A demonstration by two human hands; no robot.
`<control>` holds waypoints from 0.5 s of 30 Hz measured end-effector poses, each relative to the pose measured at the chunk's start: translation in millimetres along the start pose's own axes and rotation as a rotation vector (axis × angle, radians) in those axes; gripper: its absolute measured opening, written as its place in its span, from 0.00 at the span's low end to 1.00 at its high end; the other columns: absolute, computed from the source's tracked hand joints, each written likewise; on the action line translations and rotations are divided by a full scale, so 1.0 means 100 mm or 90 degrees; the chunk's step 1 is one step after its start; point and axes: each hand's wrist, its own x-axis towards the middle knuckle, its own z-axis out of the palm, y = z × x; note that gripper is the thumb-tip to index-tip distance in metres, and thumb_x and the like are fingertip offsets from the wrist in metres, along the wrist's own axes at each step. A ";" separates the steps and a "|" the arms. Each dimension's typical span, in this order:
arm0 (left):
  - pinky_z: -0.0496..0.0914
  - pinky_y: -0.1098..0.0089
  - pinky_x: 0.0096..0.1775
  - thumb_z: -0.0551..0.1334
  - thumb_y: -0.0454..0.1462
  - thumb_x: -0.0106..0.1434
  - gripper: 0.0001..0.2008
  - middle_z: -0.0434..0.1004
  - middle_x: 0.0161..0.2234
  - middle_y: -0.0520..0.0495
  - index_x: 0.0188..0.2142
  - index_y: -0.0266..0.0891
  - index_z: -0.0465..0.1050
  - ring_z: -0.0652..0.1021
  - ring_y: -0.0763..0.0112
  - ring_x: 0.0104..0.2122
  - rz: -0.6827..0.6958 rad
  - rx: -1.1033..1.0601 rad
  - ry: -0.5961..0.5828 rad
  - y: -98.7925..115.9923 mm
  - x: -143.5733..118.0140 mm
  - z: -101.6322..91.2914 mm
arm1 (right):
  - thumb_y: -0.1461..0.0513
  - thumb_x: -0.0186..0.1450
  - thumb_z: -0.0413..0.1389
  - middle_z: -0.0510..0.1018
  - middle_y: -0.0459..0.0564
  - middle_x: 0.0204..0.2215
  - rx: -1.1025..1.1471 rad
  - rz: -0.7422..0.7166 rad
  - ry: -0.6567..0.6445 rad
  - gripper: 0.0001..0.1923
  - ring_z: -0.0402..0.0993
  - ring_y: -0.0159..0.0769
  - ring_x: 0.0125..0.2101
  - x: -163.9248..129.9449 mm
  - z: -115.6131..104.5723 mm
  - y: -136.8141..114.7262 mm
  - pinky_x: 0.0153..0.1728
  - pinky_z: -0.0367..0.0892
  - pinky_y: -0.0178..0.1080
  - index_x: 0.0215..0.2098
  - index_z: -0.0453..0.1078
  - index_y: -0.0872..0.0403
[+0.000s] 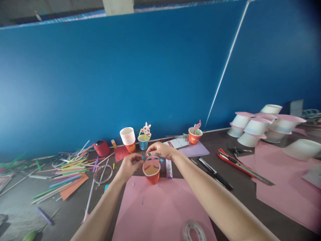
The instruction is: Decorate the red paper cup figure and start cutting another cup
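Both hands meet over an orange cup (152, 176) standing at the far edge of a pink sheet (160, 211). The left hand (129, 165) and right hand (162, 149) have fingers pinched on the pink decoration (151, 161) at its rim. A glue stick (169, 168) lies just right; straws (64, 174) crowd the left; a tape roll (194, 231) sits near. The sheet's middle lies bare.

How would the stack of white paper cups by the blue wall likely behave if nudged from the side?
The stack of white paper cups looks light, so it would probably slide or topple easily. Standing tall on the narrow red cup, it seems apt to tip. Once down, its round tapered shape would likely roll in a curve.
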 end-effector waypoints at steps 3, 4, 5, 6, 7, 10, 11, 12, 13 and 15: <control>0.64 0.76 0.23 0.63 0.39 0.51 0.12 0.70 0.25 0.51 0.34 0.35 0.70 0.70 0.75 0.24 0.004 0.003 -0.004 0.01 0.01 0.01 | 0.57 0.48 0.61 0.74 0.46 0.22 0.015 -0.007 -0.012 0.14 0.64 0.25 0.20 -0.01 -0.03 0.03 0.22 0.57 0.29 0.29 0.74 0.60; 0.64 0.76 0.23 0.63 0.39 0.51 0.12 0.70 0.25 0.51 0.34 0.35 0.70 0.69 0.75 0.24 0.004 0.003 -0.004 0.01 0.02 0.01 | 0.57 0.47 0.62 0.75 0.46 0.22 0.018 -0.010 -0.017 0.15 0.64 0.25 0.20 -0.01 -0.04 0.04 0.22 0.57 0.29 0.29 0.74 0.59; 0.64 0.76 0.23 0.63 0.39 0.51 0.12 0.70 0.25 0.51 0.34 0.35 0.70 0.69 0.76 0.23 0.004 0.003 -0.004 0.01 0.03 0.01 | 0.57 0.47 0.62 0.75 0.46 0.22 0.019 -0.012 -0.023 0.15 0.64 0.26 0.20 -0.01 -0.05 0.05 0.23 0.58 0.29 0.29 0.74 0.60; 0.64 0.76 0.23 0.63 0.39 0.51 0.11 0.70 0.25 0.52 0.34 0.36 0.70 0.69 0.76 0.23 0.004 0.003 -0.004 0.01 0.04 0.01 | 0.57 0.47 0.62 0.75 0.47 0.23 0.020 -0.014 -0.029 0.15 0.65 0.26 0.21 -0.01 -0.06 0.05 0.23 0.58 0.30 0.29 0.74 0.60; 0.64 0.76 0.23 0.63 0.39 0.51 0.11 0.70 0.25 0.52 0.33 0.36 0.70 0.69 0.77 0.22 0.004 0.002 -0.005 0.01 0.04 0.01 | 0.57 0.47 0.62 0.75 0.47 0.23 0.020 -0.017 -0.034 0.14 0.65 0.26 0.21 0.00 -0.07 0.05 0.24 0.59 0.30 0.29 0.74 0.60; 0.63 0.77 0.21 0.63 0.40 0.51 0.11 0.69 0.24 0.52 0.33 0.36 0.69 0.68 0.77 0.21 0.002 -0.002 -0.008 0.01 0.05 0.01 | 0.59 0.48 0.61 0.76 0.47 0.24 0.018 -0.029 -0.045 0.13 0.66 0.27 0.22 0.01 -0.09 0.06 0.25 0.59 0.31 0.29 0.75 0.59; 0.63 0.77 0.21 0.63 0.40 0.51 0.11 0.69 0.24 0.52 0.33 0.36 0.69 0.68 0.77 0.21 0.001 -0.004 -0.009 0.01 0.06 0.01 | 0.60 0.48 0.61 0.76 0.47 0.25 0.016 -0.033 -0.049 0.12 0.66 0.27 0.23 0.02 -0.10 0.06 0.25 0.59 0.30 0.29 0.75 0.59; 0.63 0.77 0.21 0.63 0.40 0.51 0.11 0.70 0.25 0.52 0.33 0.36 0.69 0.68 0.77 0.21 0.000 -0.006 -0.011 0.01 0.06 0.01 | 0.61 0.48 0.60 0.76 0.47 0.25 0.015 -0.037 -0.054 0.11 0.66 0.27 0.23 0.04 -0.11 0.06 0.25 0.59 0.30 0.29 0.75 0.59; 0.63 0.77 0.21 0.63 0.40 0.51 0.11 0.70 0.25 0.52 0.33 0.36 0.69 0.68 0.77 0.21 -0.001 -0.007 -0.012 0.02 0.06 0.01 | 0.62 0.48 0.60 0.76 0.46 0.24 0.013 -0.041 -0.060 0.11 0.66 0.27 0.23 0.05 -0.12 0.06 0.25 0.59 0.30 0.29 0.75 0.59; 0.63 0.77 0.20 0.63 0.40 0.51 0.11 0.70 0.24 0.52 0.32 0.36 0.69 0.68 0.78 0.20 -0.005 -0.010 -0.014 0.02 0.07 0.02 | 0.64 0.48 0.59 0.75 0.45 0.23 0.011 -0.045 -0.077 0.10 0.66 0.26 0.22 0.08 -0.14 0.05 0.24 0.59 0.29 0.29 0.75 0.59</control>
